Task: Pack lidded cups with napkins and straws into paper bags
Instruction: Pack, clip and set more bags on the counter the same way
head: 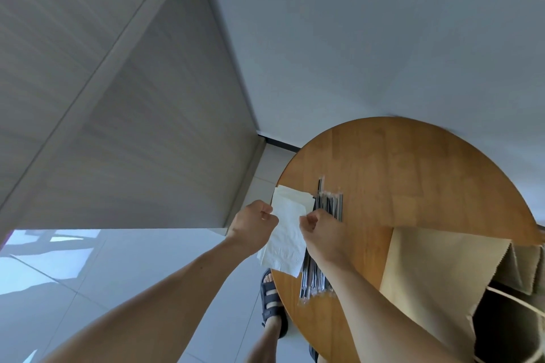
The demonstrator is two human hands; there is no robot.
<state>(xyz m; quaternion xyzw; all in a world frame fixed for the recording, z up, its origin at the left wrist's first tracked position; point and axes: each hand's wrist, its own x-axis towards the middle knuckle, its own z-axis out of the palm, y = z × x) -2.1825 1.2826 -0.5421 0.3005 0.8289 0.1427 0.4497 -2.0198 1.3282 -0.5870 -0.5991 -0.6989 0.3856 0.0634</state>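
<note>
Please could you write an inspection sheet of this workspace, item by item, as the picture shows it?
Surface: round wooden table.
Job's things: one white napkin held over the table's left edge; napkin stack beyond it; wrapped straws piled beside the stack; brown paper bag lying at the right, mouth open. No cups in view.
Clutter: nothing seen.
Grippers: left hand and right hand each pinch an edge of the napkin.
Cables: nothing seen.
Surroundings: pale tiled floor, white wall, grey panel; a foot in a dark sandal by the table's edge.
</note>
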